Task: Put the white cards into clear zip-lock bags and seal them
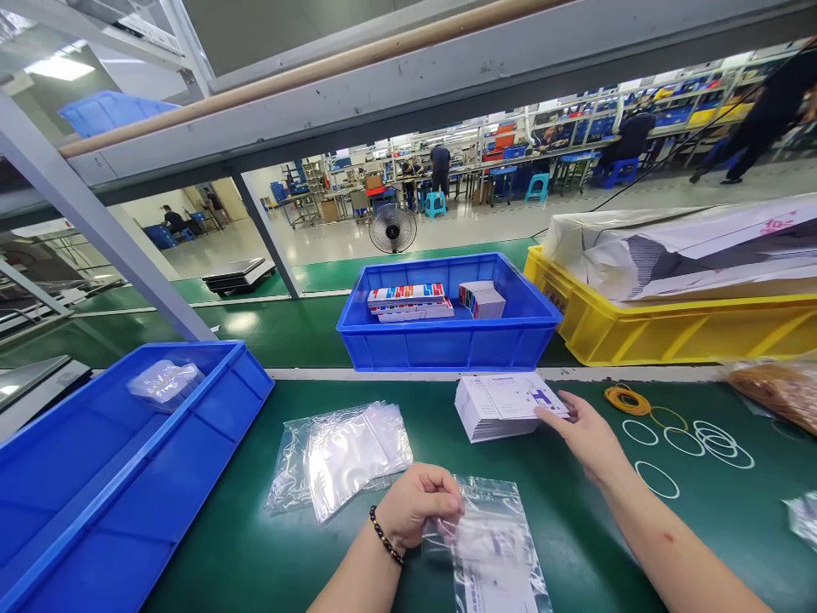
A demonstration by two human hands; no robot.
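My left hand (426,504), with a beaded bracelet at the wrist, pinches the edge of a clear plastic bag (494,545). Printed white papers show inside that bag, which lies on the green bench at the front. Ahead of it stands a stack of white printed booklets (490,421). My right hand (584,432) grips the right corner of the top booklet (520,396), thumb above and fingers at its far edge; this booklet sits slightly askew on the stack. Left of my left hand lies a loose pile of clear plastic bags (357,451).
A blue bin (447,345) at the back holds coloured printed stacks. Another blue bin (191,443) on the left holds a bagged bundle. The yellow crate (689,332) carries wrapped sheets. Rubber bands (711,443) lie on the right. A shelf beam (357,85) crosses overhead.
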